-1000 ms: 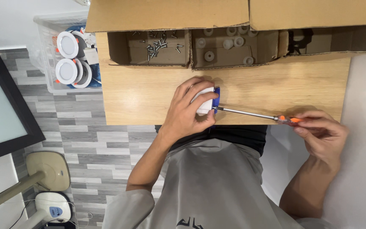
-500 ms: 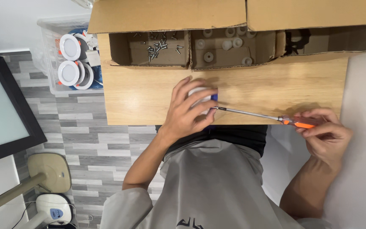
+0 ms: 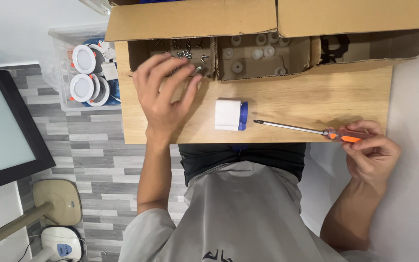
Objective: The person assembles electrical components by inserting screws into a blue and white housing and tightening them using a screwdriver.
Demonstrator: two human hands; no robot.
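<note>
Matt wood table (image 3: 316, 97), cardboard box (image 3: 195, 19)

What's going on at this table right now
A person sits at a wooden table. Their left hand reaches toward the screws in a cardboard box, while the right hand holds a screwdriver by its orange handle. A small white and blue part lies untouched on the table, just off the screwdriver's tip.

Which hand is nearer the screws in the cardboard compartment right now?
Left. The left hand is spread at the edge of the compartment holding the screws, fingertips almost on them. The right hand is far off at the table's edge, its grip on the screwdriver handle.
</note>
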